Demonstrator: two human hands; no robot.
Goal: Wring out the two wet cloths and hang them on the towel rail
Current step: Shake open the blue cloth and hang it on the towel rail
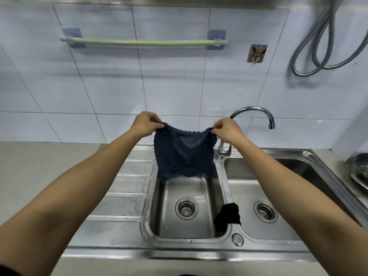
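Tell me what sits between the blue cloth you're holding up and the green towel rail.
Nothing: in the head view only bare white wall tiles lie between the blue cloth, held by the left hand and right hand, and the towel rail.

Nubbly navy cloth (184,154); shiny steel sink (127,204); glossy wall tiles (171,86)

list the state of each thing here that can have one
blue cloth: spread open, held up by its top corners over the left basin
left hand: pinching one top corner
right hand: pinching the other corner
black cloth: bunched, draped over the divider between basins
rail: bare, nothing hung
tap: no water running
left basin: drained, strainer in place
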